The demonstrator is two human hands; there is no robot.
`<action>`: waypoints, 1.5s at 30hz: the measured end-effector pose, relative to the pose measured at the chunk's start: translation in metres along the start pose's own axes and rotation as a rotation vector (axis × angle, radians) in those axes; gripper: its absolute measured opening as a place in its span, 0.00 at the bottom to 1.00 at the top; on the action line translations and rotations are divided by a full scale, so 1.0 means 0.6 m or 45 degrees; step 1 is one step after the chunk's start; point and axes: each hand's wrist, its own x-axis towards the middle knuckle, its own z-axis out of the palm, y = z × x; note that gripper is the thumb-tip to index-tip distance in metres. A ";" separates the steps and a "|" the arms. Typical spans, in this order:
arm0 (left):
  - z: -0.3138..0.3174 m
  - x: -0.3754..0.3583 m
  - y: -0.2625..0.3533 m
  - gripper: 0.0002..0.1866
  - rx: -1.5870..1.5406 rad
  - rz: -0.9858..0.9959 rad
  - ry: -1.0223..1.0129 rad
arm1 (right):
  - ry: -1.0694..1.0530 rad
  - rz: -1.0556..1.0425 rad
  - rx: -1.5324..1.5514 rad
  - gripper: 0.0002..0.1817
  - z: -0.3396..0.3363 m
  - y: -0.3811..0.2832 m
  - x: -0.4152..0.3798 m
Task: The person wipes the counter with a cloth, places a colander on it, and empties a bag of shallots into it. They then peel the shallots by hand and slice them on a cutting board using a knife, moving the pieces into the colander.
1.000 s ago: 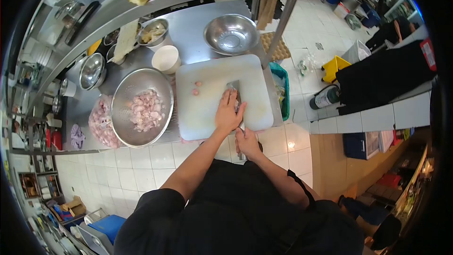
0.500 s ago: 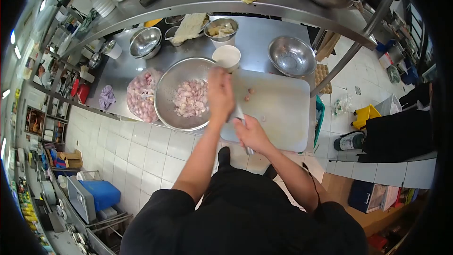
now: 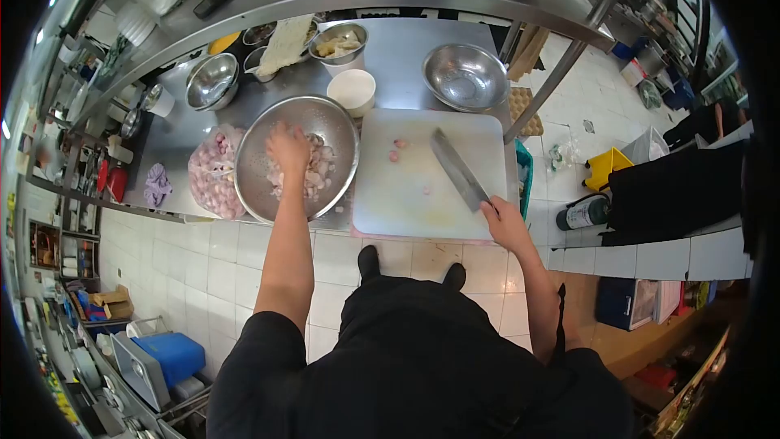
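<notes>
One bump from the long steel knife [image 3: 460,173] the right hand [image 3: 506,224] grasps could roll pinkish bits [image 3: 394,156] off the oblong white board [image 3: 394,199], left hand [image 3: 289,149] grip unclear.

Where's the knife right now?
In the head view, the knife is in the right hand, its blade over the right side of the white cutting board.

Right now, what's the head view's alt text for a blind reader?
A person's left hand reaches into a metal colander of pale pieces; the right hand holds a knife over a white cutting board. A filled clear bag sits nearby.
</notes>
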 end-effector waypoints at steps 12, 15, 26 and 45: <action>0.006 -0.019 0.040 0.16 0.800 0.687 0.577 | 0.111 0.457 0.652 0.16 0.093 0.066 -0.116; -0.048 -0.056 0.111 0.09 0.053 0.533 0.014 | 0.108 0.434 0.639 0.16 0.095 0.072 -0.111; -0.008 -0.313 -0.052 0.23 0.919 0.762 -0.529 | 0.067 0.398 0.490 0.16 0.080 0.087 -0.092; -0.045 -0.299 -0.097 0.08 0.711 0.686 -0.866 | 0.086 0.402 0.564 0.16 0.102 0.082 -0.096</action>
